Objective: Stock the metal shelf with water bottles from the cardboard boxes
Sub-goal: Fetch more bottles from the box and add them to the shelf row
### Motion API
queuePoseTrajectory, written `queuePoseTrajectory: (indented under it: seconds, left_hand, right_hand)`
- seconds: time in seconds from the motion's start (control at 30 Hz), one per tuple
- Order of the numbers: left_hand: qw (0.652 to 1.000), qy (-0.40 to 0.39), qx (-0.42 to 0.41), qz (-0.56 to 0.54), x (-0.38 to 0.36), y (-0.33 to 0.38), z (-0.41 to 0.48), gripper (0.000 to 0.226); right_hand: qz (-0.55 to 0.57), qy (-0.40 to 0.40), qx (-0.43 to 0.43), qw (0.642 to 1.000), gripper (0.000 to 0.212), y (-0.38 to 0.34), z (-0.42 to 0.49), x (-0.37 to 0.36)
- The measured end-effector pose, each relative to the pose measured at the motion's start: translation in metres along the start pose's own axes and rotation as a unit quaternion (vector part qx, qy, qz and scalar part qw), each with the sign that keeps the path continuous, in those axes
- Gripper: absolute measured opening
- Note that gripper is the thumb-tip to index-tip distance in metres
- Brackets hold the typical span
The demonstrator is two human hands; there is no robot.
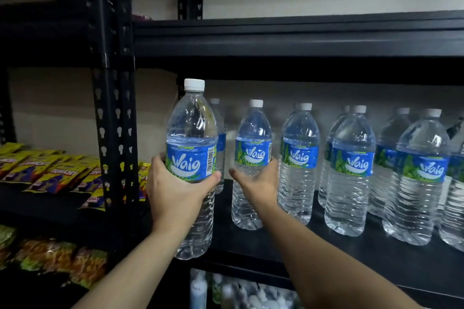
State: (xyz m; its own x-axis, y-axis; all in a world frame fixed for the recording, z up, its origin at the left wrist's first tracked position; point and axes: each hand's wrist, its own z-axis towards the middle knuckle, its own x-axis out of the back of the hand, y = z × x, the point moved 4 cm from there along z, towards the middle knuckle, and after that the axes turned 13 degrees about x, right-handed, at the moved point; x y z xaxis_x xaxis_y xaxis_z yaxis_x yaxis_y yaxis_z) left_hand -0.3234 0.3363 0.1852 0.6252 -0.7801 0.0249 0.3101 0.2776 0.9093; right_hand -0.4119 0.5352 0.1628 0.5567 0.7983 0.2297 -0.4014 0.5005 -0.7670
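My left hand (175, 188) grips a clear water bottle (192, 138) with a blue label and white cap, held upright at the front left edge of the black metal shelf (351, 251). My right hand (258, 180) grips a second bottle (253, 143) that stands on the shelf board just to the right. Several more bottles (351, 170) of the same kind stand in rows along the shelf to the right. Another bottle stands behind the one in my left hand, mostly hidden. No cardboard box is in view.
A black perforated upright post (113, 108) stands left of the bottles. Beyond it, yellow snack packets (50, 170) lie on a neighbouring shelf, with orange and green snack bags (62, 263) below. The shelf beam above (301, 40) hangs low over the bottle caps. Bottles show on the level below.
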Motion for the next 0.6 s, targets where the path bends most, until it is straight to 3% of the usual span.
queuePoseTrajectory:
  seconds: [0.23, 0.4, 0.6]
  left_hand:
    - [1.000, 0.003, 0.013, 0.001, 0.001, -0.001, 0.003, 0.080]
    - [1.000, 0.007, 0.016, 0.006, -0.001, -0.004, 0.004, 0.080]
    - [1.000, 0.010, 0.011, 0.005, -0.001, -0.009, 0.005, 0.083]
  right_hand:
    - [-0.044, -0.105, -0.048, 0.992, 0.107, 0.037, -0.037, -0.005]
    - [-0.094, -0.107, -0.077, 0.987, 0.087, 0.044, -0.038, -0.004]
    - [-0.098, -0.112, -0.098, 0.984, 0.081, 0.044, -0.030, -0.013]
